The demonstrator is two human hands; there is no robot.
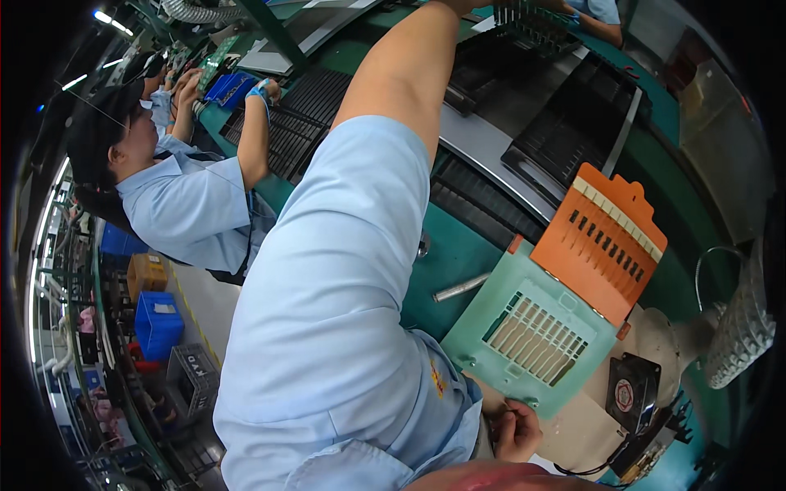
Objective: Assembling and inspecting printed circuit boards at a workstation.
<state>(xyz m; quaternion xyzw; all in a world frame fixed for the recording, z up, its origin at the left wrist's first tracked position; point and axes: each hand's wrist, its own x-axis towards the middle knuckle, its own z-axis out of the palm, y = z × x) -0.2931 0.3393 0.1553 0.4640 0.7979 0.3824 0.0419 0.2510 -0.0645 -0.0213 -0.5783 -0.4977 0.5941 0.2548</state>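
My left arm reaches far across the bench, and only a sliver of my left hand shows at the top edge, next to a black rack with upright prongs. Its fingers are out of sight. Close to my body, my right hand has its fingers curled together at the near corner of a pale green slotted fixture. Whatever they pinch is too small to make out. The fixture's orange hinged lid is swung back, showing a row of dark slots and a cream strip.
A metal rod lies beside the fixture. Black trays rest farther off. A square black fan and a segmented clear hose stand at right. On the left, a co-worker in light blue reaches over dark racks near a blue bin.
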